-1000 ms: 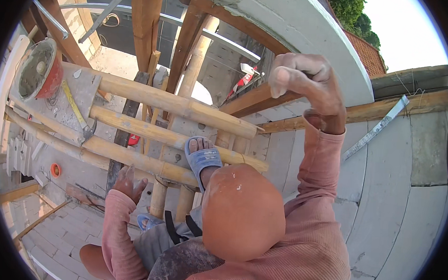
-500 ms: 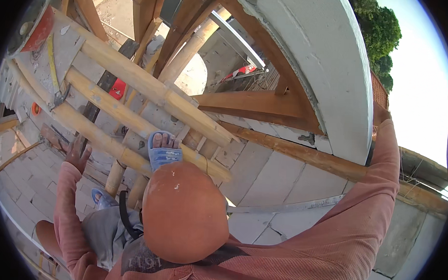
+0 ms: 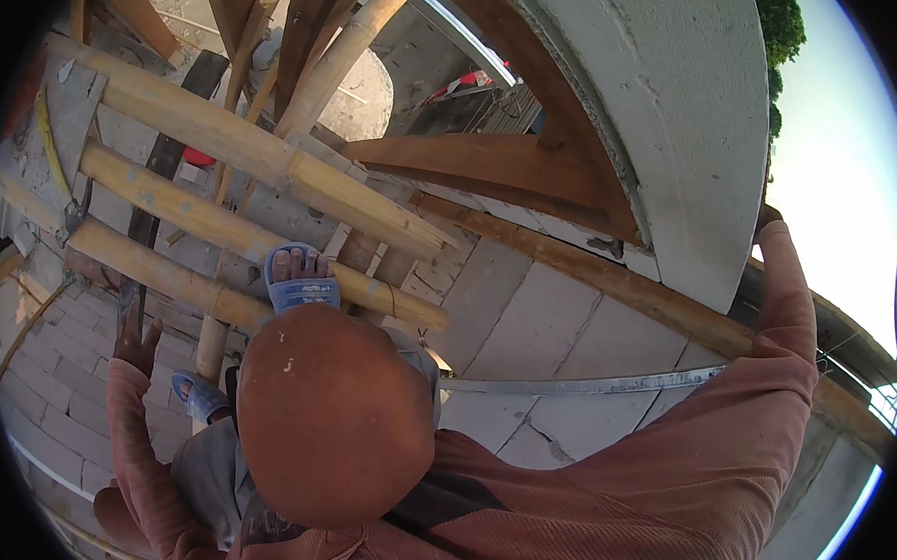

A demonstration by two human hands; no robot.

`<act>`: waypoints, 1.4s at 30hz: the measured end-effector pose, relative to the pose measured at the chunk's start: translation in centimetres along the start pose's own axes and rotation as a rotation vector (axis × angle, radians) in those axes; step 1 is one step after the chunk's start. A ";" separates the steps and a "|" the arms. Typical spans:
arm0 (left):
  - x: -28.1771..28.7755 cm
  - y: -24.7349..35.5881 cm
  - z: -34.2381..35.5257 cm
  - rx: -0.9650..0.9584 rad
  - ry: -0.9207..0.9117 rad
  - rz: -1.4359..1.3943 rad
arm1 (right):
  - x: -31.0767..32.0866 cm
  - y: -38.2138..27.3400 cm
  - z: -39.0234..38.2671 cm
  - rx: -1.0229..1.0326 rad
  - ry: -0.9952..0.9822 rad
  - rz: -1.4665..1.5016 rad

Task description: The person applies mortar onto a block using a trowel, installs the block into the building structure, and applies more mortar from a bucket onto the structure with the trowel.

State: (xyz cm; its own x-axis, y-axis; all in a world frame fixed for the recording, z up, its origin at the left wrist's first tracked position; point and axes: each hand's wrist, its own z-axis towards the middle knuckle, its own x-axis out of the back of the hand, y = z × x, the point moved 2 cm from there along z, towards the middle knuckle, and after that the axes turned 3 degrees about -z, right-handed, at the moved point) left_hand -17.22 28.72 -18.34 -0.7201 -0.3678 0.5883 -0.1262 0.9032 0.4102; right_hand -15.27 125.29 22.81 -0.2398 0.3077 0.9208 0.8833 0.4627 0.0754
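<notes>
Left hand spread beside a dark plank, right hand at the far edge of a pale slab

The right hand (image 3: 769,216) reaches to the outer edge of a thick, pale curved slab (image 3: 666,109), the arm stretched well out from the body. Most of its fingers are hidden or in shadow, so I cannot tell whether its grip is wide, narrow or closed on anything. The left hand (image 3: 137,345) is loose, its fingers apart and nothing visible in its grip. Its fingertips are near the lower end of a dark plank (image 3: 167,153); whether they touch it I cannot tell.

The dark plank runs across beneath three bamboo poles (image 3: 196,212). A foot in a blue sandal (image 3: 305,293) rests on the middle pole, while a second blue sandal (image 3: 203,399) is lower down, toward the left hand. Near the poles' left ends lies a tool with a yellow handle (image 3: 48,142).

Beside the right sleeve, a narrow metal strip (image 3: 584,385) crosses in front of large pale blocks (image 3: 528,303). Above these, a long wooden beam (image 3: 569,261) slants toward the right arm. Farther out, a brown timber frame (image 3: 473,166) borders the slab's inner side, and green trees (image 3: 782,34) show beyond the slab.
</notes>
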 end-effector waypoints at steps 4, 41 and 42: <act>0.5 -0.1 0.9 -0.058 0.005 -0.016 | -0.5 -0.3 -1.0 0.001 0.004 -0.034; 3.4 8.5 -5.3 -0.230 0.096 0.058 | -25.4 -27.8 -54.4 1.306 -0.368 -0.578; 3.7 7.3 -6.9 -0.180 0.117 0.051 | -24.1 -27.6 -53.4 1.388 -0.190 -0.603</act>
State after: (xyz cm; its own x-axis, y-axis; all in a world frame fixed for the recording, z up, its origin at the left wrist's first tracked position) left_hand -16.07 32.46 -8.34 -0.6368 -0.3557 0.6840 0.0394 0.8711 0.4896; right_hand -12.35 60.70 18.93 -0.5563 -0.1574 0.8160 -0.4007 0.9110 -0.0974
